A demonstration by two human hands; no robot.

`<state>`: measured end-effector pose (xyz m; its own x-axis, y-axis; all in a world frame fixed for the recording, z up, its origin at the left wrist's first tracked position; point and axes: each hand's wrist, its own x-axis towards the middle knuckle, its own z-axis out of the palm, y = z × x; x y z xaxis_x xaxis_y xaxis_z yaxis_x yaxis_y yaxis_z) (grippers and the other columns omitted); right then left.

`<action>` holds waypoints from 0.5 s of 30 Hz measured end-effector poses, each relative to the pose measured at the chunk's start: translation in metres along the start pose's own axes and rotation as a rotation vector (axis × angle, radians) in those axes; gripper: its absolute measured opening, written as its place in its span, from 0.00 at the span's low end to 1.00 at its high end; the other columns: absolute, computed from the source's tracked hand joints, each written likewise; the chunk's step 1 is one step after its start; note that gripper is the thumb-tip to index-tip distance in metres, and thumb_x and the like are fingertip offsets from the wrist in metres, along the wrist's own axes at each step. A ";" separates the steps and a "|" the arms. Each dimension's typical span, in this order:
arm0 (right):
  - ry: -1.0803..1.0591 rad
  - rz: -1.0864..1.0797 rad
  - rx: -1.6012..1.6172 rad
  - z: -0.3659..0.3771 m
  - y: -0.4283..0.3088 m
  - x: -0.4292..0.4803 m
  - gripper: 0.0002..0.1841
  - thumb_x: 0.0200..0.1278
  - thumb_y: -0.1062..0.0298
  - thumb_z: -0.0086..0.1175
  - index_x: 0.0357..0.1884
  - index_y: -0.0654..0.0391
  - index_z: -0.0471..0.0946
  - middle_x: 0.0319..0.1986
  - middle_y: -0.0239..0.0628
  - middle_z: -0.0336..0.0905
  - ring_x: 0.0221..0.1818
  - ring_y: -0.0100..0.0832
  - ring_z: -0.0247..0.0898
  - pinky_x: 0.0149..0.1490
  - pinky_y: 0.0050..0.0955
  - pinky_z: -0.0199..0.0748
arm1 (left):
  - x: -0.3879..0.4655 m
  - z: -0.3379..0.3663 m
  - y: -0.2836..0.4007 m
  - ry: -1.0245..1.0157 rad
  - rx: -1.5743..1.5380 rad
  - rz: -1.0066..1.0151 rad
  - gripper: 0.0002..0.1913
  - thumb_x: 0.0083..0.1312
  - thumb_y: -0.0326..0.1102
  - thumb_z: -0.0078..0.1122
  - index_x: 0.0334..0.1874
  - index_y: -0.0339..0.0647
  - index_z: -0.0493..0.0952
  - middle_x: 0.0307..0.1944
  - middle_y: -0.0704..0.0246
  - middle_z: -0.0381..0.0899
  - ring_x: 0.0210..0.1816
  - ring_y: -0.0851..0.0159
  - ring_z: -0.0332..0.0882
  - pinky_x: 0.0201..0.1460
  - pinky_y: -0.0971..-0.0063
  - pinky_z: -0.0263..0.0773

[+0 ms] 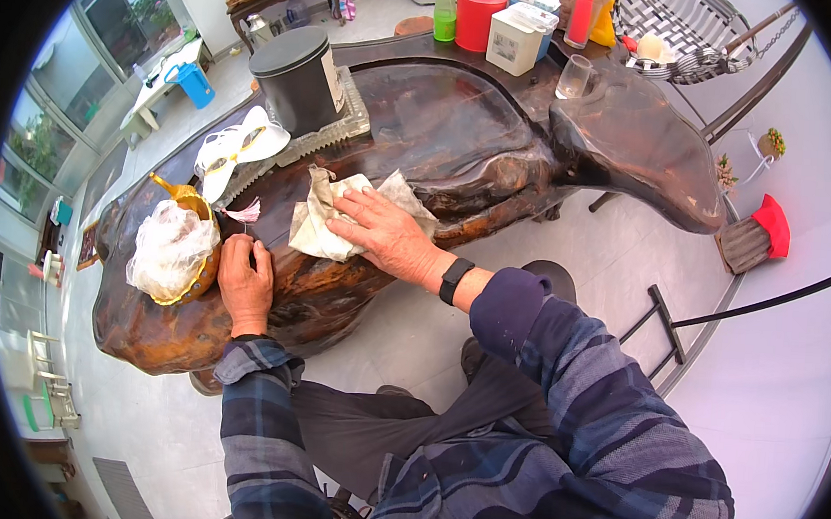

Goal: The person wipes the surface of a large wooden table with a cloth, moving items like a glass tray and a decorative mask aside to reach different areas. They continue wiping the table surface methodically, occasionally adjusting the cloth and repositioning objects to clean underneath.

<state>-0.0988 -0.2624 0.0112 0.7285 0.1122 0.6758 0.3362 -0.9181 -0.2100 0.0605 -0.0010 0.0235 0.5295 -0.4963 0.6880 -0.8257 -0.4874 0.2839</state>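
My right hand (pixel 388 233) lies flat, fingers spread, on a crumpled off-white cloth (pixel 318 225) on the dark, polished wooden slab table (pixel 459 126). Near the table's front edge rests my left hand (pixel 247 278), its fingers curled; whether it holds anything is hidden. Just left of that hand sits a yellow-rimmed gourd-like vessel (pixel 207 275) with crumpled clear plastic (pixel 173 248) in its opening. A pink tassel (pixel 245 211) lies beyond the left hand, close to a white mask-shaped item (pixel 240 145) with gold trim.
Behind the mask, a black lidded canister (pixel 298 81) stands on a clear ridged tray (pixel 356 117). Along the far edge are a green bottle (pixel 445 11), a red canister (pixel 480 17), a white container (pixel 512 41) and a clear glass (pixel 574 76).
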 end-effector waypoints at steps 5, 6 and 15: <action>0.045 -0.080 0.098 0.002 0.003 -0.024 0.27 0.61 0.77 0.68 0.65 0.53 0.86 0.72 0.48 0.82 0.79 0.54 0.74 0.85 0.56 0.71 | 0.002 0.000 0.001 -0.012 -0.017 0.018 0.04 0.78 0.26 0.64 0.47 0.33 0.78 0.47 0.54 0.81 0.50 0.42 0.82 0.54 0.52 0.79; 0.035 -0.096 0.109 -0.001 0.002 -0.030 0.26 0.62 0.77 0.68 0.65 0.53 0.86 0.73 0.47 0.81 0.80 0.54 0.74 0.85 0.55 0.72 | 0.002 0.000 0.001 -0.010 -0.009 0.014 0.04 0.78 0.26 0.63 0.47 0.33 0.78 0.47 0.54 0.81 0.50 0.42 0.82 0.54 0.52 0.79; -0.202 0.152 0.134 -0.105 0.012 -0.068 0.39 0.50 0.80 0.74 0.70 0.47 0.85 0.64 0.41 0.86 0.65 0.50 0.85 0.66 0.45 0.87 | 0.002 0.001 0.002 0.007 -0.006 0.014 0.04 0.79 0.27 0.63 0.46 0.33 0.78 0.46 0.55 0.81 0.49 0.42 0.82 0.54 0.51 0.79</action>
<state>-0.2070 -0.3212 0.0374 0.8761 0.0628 0.4781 0.2803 -0.8730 -0.3990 0.0602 -0.0032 0.0249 0.5168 -0.4981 0.6963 -0.8341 -0.4760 0.2787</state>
